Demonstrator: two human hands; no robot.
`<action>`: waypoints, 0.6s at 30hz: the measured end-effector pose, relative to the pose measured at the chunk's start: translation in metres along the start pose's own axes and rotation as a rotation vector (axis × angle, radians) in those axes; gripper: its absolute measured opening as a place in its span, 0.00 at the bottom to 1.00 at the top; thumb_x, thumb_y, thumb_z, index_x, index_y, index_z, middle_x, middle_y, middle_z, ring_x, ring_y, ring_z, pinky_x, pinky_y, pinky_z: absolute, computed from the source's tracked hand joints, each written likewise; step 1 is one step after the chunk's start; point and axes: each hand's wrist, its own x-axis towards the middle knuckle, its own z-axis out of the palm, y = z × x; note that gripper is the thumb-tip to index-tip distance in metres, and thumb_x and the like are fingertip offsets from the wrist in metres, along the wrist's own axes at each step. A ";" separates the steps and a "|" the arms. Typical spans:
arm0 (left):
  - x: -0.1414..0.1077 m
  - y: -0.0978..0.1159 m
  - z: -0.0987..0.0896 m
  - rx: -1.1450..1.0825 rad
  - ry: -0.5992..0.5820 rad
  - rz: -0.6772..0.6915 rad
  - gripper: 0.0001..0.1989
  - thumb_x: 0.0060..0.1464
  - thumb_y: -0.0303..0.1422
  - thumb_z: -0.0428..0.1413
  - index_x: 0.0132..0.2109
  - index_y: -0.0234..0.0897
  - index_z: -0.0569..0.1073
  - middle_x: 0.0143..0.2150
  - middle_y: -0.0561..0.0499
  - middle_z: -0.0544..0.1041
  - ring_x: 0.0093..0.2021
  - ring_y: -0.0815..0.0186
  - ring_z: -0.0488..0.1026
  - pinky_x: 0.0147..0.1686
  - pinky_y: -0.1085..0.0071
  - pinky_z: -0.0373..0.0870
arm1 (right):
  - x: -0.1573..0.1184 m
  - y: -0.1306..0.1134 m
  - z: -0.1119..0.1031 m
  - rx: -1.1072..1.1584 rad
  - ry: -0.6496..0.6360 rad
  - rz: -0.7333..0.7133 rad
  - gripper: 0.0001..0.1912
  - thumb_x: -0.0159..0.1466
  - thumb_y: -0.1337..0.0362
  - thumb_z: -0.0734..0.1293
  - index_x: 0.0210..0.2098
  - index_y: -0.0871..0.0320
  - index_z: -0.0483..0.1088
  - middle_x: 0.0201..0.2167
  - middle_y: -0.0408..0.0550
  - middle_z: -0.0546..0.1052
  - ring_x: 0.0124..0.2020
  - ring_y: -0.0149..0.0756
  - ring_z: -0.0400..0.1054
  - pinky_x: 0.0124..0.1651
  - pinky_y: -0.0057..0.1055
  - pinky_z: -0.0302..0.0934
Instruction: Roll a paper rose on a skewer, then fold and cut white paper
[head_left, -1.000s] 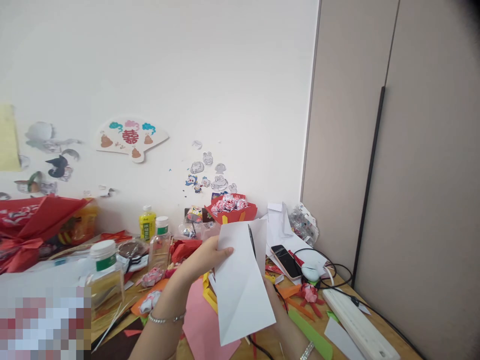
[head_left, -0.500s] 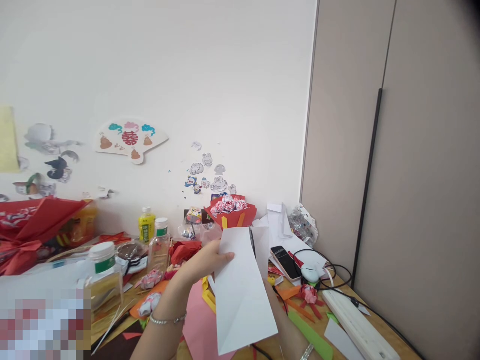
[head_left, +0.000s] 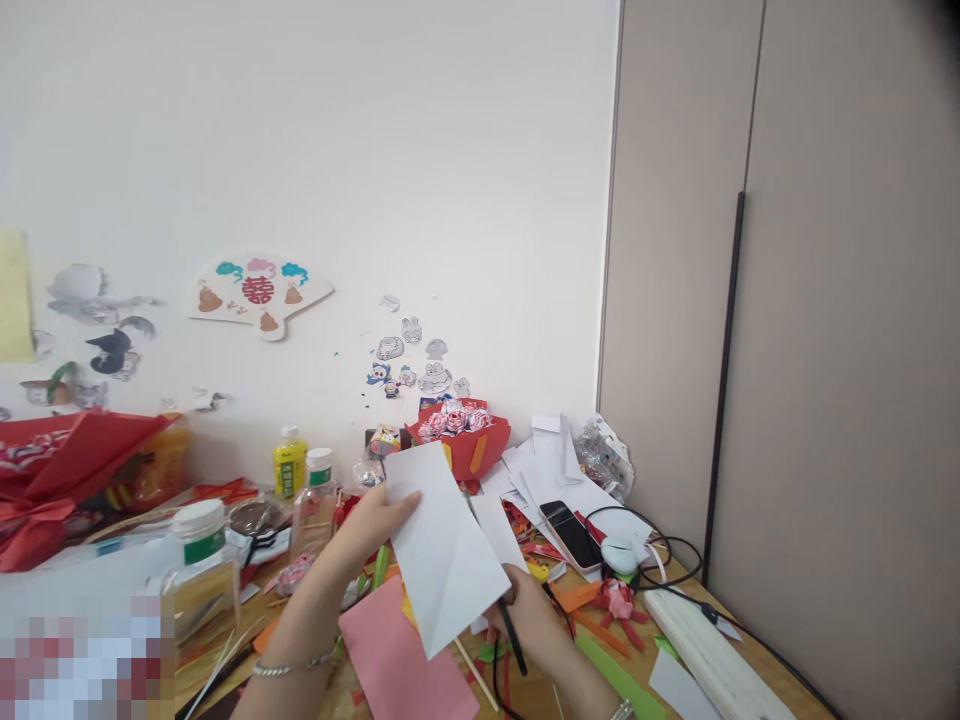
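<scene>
A folded white sheet (head_left: 446, 550) is pinched at its upper left edge by my left hand (head_left: 386, 515), thumb on top. At the sheet's lower right corner, my right hand (head_left: 529, 610) is closed around a thin black tool (head_left: 513, 636), most of it hidden; what kind it is I cannot tell. Behind the sheet, to the right, a narrower white paper piece (head_left: 501, 530) shows. Pink paper (head_left: 405, 650) lies on the table under the sheet.
Beyond the hands stands a red-wrapped bouquet (head_left: 461, 435). To the right are a phone (head_left: 571, 533), cables, a white mouse (head_left: 624, 550) and a power strip (head_left: 720, 650). Jars (head_left: 201, 560), a yellow bottle (head_left: 290, 463) and another red bouquet (head_left: 67, 470) are at left.
The white sheet and my left hand have moved left, and the sheet is more tilted. My right hand has come out from behind it, showing the black tool. The narrower paper piece has dropped lower.
</scene>
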 end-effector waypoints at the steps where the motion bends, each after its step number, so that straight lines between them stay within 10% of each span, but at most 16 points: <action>1: 0.000 -0.005 -0.004 -0.048 0.049 -0.009 0.16 0.43 0.40 0.60 0.37 0.35 0.69 0.30 0.48 0.78 0.32 0.59 0.75 0.28 0.69 0.70 | -0.003 0.001 0.002 -0.152 0.024 -0.018 0.16 0.48 0.61 0.68 0.38 0.55 0.72 0.20 0.42 0.76 0.21 0.35 0.69 0.23 0.24 0.55; 6: -0.003 -0.047 -0.012 -0.274 0.230 -0.110 0.13 0.46 0.35 0.58 0.38 0.34 0.67 0.26 0.49 0.76 0.26 0.64 0.74 0.24 0.71 0.69 | -0.017 0.000 0.015 -0.724 0.052 -0.146 0.16 0.47 0.69 0.66 0.35 0.51 0.76 0.30 0.50 0.80 0.33 0.43 0.73 0.29 0.27 0.55; 18: -0.015 -0.110 0.005 -0.576 0.078 -0.198 0.20 0.38 0.34 0.62 0.41 0.34 0.68 0.34 0.43 0.78 0.37 0.54 0.77 0.37 0.61 0.73 | -0.025 -0.006 0.016 -0.698 -0.275 -0.284 0.21 0.46 0.67 0.67 0.40 0.47 0.75 0.40 0.46 0.78 0.40 0.43 0.70 0.38 0.27 0.58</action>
